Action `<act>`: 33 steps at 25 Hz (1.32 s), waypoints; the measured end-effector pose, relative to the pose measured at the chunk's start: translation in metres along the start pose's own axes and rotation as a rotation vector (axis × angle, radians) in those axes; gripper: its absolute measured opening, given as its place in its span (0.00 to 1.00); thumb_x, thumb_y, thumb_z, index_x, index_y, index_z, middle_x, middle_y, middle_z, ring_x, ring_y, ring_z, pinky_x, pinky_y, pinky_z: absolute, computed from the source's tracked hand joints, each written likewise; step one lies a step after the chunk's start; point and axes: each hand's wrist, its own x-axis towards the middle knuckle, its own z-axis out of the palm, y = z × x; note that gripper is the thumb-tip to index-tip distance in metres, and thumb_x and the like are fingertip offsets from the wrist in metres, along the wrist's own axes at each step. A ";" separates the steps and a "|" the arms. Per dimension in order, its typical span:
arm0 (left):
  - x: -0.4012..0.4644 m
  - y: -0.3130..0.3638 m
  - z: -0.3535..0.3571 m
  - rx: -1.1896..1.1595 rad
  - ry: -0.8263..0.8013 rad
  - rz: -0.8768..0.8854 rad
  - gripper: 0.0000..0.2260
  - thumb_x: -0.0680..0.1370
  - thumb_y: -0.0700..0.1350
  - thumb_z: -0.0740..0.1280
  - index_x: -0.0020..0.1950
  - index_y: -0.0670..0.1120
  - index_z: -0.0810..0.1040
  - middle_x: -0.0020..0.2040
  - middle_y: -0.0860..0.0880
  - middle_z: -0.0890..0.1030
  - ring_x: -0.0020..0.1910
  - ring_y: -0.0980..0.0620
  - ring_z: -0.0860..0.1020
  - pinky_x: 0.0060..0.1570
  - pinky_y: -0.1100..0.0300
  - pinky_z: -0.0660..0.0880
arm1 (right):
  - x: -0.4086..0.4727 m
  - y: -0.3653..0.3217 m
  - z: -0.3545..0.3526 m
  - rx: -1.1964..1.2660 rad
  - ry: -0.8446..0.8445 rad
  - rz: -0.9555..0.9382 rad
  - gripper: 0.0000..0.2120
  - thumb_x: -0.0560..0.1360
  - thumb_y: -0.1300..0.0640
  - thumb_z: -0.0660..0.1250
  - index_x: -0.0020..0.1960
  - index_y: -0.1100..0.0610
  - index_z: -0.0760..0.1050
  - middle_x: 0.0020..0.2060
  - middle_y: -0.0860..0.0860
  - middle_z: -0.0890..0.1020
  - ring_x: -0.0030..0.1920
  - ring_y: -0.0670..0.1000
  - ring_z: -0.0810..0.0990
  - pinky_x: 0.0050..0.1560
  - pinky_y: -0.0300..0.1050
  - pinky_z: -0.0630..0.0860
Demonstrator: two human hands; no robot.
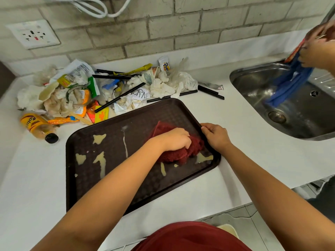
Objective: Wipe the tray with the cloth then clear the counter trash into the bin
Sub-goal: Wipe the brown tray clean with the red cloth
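Left hand (176,139) grips the bunched red cloth (178,151) against the tray floor; right hand (215,135) pinches the tray's right rim to steady it.

Risk, left to right: the capped bottle (39,127) lies on its side just beside the tray's far-left corner, so a wide stroke that shifts the tray (87,194) may knock it rolling. Pale spill patches (100,160) cover the left and middle of the tray floor; a fast pass may push liquid over the low rim onto the counter (208,192). The trash pile (101,87) touches the far rim, and its black straws (119,97) overhang the tray, obstructing strokes there. At far right, another person's hands (319,46) hold a blue cloth (288,84) over the sink (253,73). No bin is in view.
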 end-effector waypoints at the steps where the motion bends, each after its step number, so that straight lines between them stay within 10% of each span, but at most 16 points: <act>1: -0.004 0.000 -0.004 -0.058 0.064 0.003 0.07 0.68 0.36 0.64 0.31 0.41 0.69 0.32 0.50 0.70 0.34 0.52 0.68 0.36 0.61 0.66 | 0.000 -0.001 -0.002 -0.020 -0.013 0.004 0.14 0.80 0.53 0.55 0.60 0.50 0.77 0.56 0.52 0.81 0.59 0.57 0.75 0.67 0.53 0.64; 6: -0.017 -0.006 -0.022 -0.146 0.472 0.023 0.03 0.65 0.45 0.63 0.34 0.46 0.73 0.38 0.51 0.73 0.39 0.50 0.73 0.39 0.62 0.69 | -0.018 0.012 -0.010 -0.186 0.010 0.056 0.13 0.79 0.51 0.53 0.55 0.49 0.76 0.48 0.52 0.82 0.54 0.55 0.76 0.59 0.48 0.58; 10: -0.008 -0.018 0.010 0.410 0.265 -0.112 0.20 0.74 0.53 0.58 0.66 0.62 0.69 0.62 0.48 0.67 0.63 0.45 0.63 0.64 0.46 0.58 | -0.033 0.025 -0.010 -0.206 0.017 -0.040 0.16 0.80 0.52 0.51 0.57 0.48 0.77 0.44 0.52 0.82 0.53 0.53 0.73 0.56 0.46 0.55; 13: -0.006 -0.021 0.043 0.431 0.241 -0.070 0.24 0.77 0.53 0.58 0.73 0.59 0.59 0.76 0.48 0.54 0.73 0.43 0.50 0.71 0.42 0.43 | -0.031 0.029 -0.007 -0.191 0.030 -0.066 0.17 0.80 0.52 0.50 0.58 0.47 0.77 0.45 0.52 0.82 0.52 0.52 0.72 0.51 0.43 0.53; 24: -0.008 -0.005 0.046 0.352 0.152 0.189 0.19 0.76 0.45 0.61 0.66 0.58 0.72 0.67 0.55 0.67 0.62 0.49 0.64 0.65 0.53 0.58 | -0.026 0.039 -0.002 -0.172 0.052 -0.017 0.16 0.78 0.46 0.53 0.57 0.44 0.77 0.47 0.54 0.80 0.57 0.58 0.69 0.56 0.44 0.57; 33: -0.019 -0.003 0.050 0.510 0.221 0.011 0.22 0.74 0.56 0.61 0.68 0.66 0.64 0.62 0.53 0.65 0.59 0.47 0.65 0.61 0.51 0.61 | -0.024 0.034 -0.003 -0.109 0.050 0.006 0.16 0.78 0.46 0.53 0.57 0.44 0.78 0.47 0.53 0.82 0.59 0.56 0.70 0.59 0.43 0.55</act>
